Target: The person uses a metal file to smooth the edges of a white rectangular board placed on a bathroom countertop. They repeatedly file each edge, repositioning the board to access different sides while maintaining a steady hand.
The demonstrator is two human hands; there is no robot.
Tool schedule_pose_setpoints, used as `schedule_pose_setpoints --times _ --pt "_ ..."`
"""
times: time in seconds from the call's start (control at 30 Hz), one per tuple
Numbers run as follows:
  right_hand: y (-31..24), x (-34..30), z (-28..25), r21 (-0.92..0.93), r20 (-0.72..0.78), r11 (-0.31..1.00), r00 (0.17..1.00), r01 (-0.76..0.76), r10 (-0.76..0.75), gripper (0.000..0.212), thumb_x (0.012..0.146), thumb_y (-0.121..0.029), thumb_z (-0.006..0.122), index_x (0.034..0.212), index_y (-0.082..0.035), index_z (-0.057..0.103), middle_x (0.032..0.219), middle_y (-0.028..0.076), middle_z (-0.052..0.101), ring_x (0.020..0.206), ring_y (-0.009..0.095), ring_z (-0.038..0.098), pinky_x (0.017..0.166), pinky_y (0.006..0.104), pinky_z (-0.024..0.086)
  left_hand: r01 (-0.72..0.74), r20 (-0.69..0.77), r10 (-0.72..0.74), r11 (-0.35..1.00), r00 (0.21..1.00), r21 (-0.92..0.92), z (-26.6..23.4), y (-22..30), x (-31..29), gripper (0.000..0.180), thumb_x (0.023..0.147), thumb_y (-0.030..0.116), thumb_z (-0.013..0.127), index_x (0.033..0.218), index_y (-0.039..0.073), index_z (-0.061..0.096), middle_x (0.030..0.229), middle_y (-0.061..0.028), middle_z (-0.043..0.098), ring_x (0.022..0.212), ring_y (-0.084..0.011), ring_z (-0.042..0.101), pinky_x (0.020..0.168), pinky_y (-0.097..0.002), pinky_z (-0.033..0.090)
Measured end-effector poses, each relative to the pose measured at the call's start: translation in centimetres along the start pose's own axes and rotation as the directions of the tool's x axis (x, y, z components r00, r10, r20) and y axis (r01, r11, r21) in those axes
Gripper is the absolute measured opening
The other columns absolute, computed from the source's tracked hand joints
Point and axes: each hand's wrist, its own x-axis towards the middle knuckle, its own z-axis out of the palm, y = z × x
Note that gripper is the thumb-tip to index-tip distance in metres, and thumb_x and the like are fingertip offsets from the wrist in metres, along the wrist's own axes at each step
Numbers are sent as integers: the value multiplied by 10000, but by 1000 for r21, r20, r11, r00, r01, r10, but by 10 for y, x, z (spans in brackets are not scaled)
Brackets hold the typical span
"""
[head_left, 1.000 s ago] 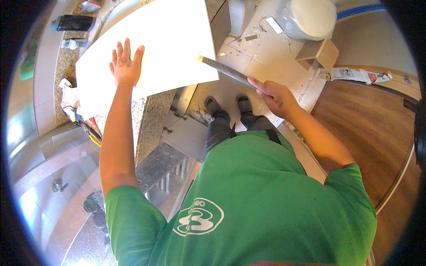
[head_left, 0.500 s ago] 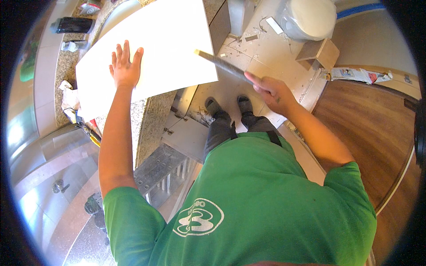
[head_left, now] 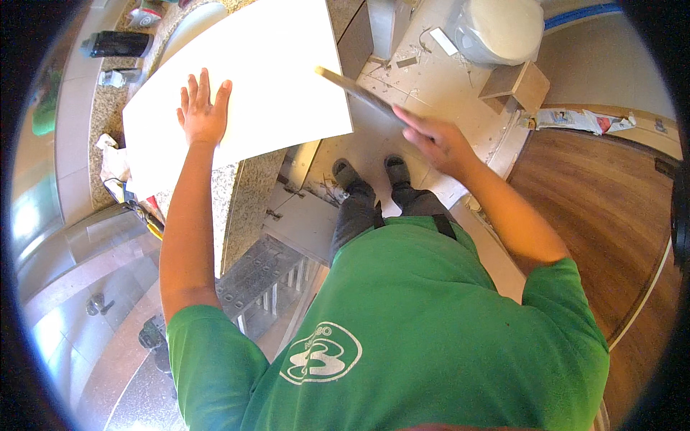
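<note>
A large white board (head_left: 277, 61) lies over the granite countertop (head_left: 248, 190), its right part sticking out past the stone. My left hand (head_left: 205, 121) rests flat on the board with its fingers spread. In my right hand (head_left: 437, 142), fingers wrapped round one end, is a long, flat grey file (head_left: 363, 95) with a pale yellowish tip. The file slants up to the left across the board's right edge, its tip over the white face. Whether it touches the edge I cannot tell exactly.
Pliers with yellow handles (head_left: 154, 228) lie on the counter's left side, near a dark bottle (head_left: 118, 43). A metal stepladder (head_left: 262, 276) stands below. A toilet (head_left: 501, 32), a small wooden box (head_left: 519, 90) and debris are on the tiled floor at the far right.
My right hand and the file have shifted slightly up and to the left along the board's edge. The left hand and the board have stayed in place.
</note>
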Motion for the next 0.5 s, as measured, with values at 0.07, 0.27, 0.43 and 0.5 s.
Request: schedule_pose_setpoints --times 0.07,0.27,0.43,0.5 --pt "-3 -28 -3 10 27 1000 1000 -11 11 455 1049 -114 573 1498 -186 562 790 106 554 717 170 522 730 305 470 0 -4 0 1000 1000 9 0 0 0 877 958 809 348 1655 286 250 1730 -82 183 1602 -297 110 1274 -565 98" --pt "-12 -46 -2 25 97 999 995 -32 30 516 1013 -54 607 1506 -197 553 749 99 504 677 212 494 687 309 444 -7 -16 7 1000 1000 17 1 -1 0 869 961 809 340 1652 289 256 1727 -83 192 1600 -305 120 1271 -569 107" --pt "-25 -31 -2 -111 109 993 993 -28 40 489 1023 -80 593 1490 -223 572 734 121 523 650 228 499 668 331 462 -12 -30 13 1000 999 24 5 -3 1 868 957 815 342 1650 300 260 1725 -85 198 1598 -315 127 1269 -575 110" --pt "-24 -7 2 -179 69 984 997 -12 25 467 1029 -101 586 1479 -224 584 733 140 541 644 241 516 666 343 472 -8 -27 9 1000 1000 23 6 -4 1 870 955 816 345 1650 301 260 1725 -85 199 1597 -316 128 1268 -575 110"
